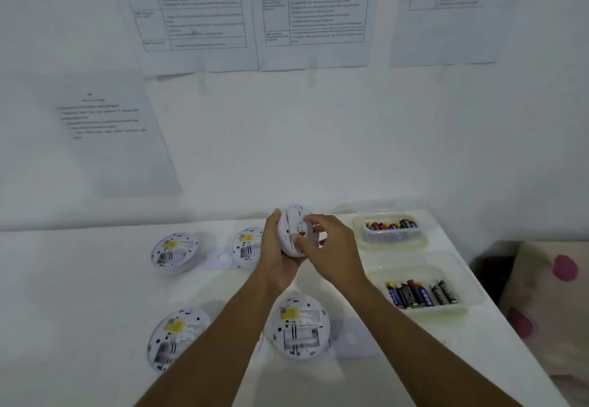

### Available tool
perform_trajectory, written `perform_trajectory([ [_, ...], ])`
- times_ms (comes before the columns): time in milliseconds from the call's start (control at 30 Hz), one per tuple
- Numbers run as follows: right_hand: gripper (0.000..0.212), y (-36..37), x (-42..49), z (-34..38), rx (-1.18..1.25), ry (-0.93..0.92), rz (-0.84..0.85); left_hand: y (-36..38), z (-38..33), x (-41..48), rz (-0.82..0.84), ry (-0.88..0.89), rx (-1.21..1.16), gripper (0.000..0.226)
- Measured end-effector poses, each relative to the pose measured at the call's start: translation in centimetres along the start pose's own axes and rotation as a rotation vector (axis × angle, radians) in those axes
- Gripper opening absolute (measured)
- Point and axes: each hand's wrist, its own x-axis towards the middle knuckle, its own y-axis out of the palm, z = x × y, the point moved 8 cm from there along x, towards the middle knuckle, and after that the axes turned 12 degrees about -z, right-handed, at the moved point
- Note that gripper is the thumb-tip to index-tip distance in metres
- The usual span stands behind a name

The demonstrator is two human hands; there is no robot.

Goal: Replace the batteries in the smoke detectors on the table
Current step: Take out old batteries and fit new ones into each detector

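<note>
Both hands hold a round white smoke detector (296, 229) on edge above the middle of the table. My left hand (277, 250) grips it from the left and below, and my right hand (331, 247) grips its right face with curled fingers. Several other white detectors lie back side up with yellow labels: far left (174, 252), far middle (247, 247) partly behind my left hand, near left (173, 336) and near middle (299, 327). Batteries fill a far tub (393, 231) and a near tub (424, 288).
The white table (79, 295) stands against a white wall with printed sheets (204, 17). A flat white round plate (223, 258) lies between the two far detectors. A cushion with pink dots (554, 295) sits past the table's right edge.
</note>
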Motion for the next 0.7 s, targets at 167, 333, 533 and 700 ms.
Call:
perform_trajectory([
  [167, 0.054, -0.1, -0.2, 0.8, 0.008, 0.056, -0.032, 0.4, 0.1, -0.2, 0.029, -0.021, 0.009, 0.052],
  [333, 0.055, -0.7, -0.2, 1.4, 0.008, 0.102, -0.033, 0.6, 0.4, 0.0, 0.045, -0.013, 0.017, 0.050],
  [533, 0.051, -1.1, -0.3, 1.8, 0.030, 0.139, -0.017, 0.3, 0.3, -0.2, 0.026, -0.008, 0.013, 0.053],
  [700, 0.047, -0.3, -0.7, 1.7, 0.022, 0.089, 0.026, -0.6, 0.4, -0.2, 0.023, -0.006, 0.014, 0.062],
])
